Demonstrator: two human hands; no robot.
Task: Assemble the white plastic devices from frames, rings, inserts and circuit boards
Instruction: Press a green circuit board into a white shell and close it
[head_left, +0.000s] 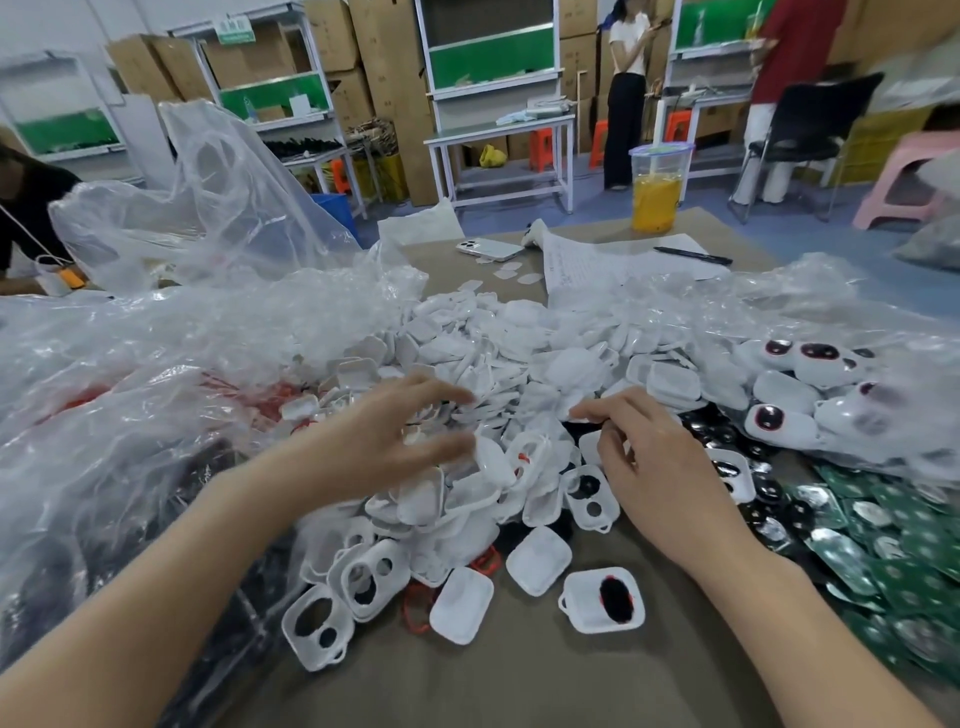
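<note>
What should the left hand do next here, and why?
Probably close the left hand on one frame from the pile of white parts beneath it: its fingers are spread and seem to hold nothing, while whether the right hand holds anything is unclear.

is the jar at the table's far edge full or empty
About half full: yellow liquid fills the lower half of the clear jar.

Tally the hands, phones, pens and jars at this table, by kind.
Bare hands: 2, left hand and right hand
White smartphone: 1
Black pen: 1
Clear plastic jar with yellow contents: 1
Total: 5
</note>
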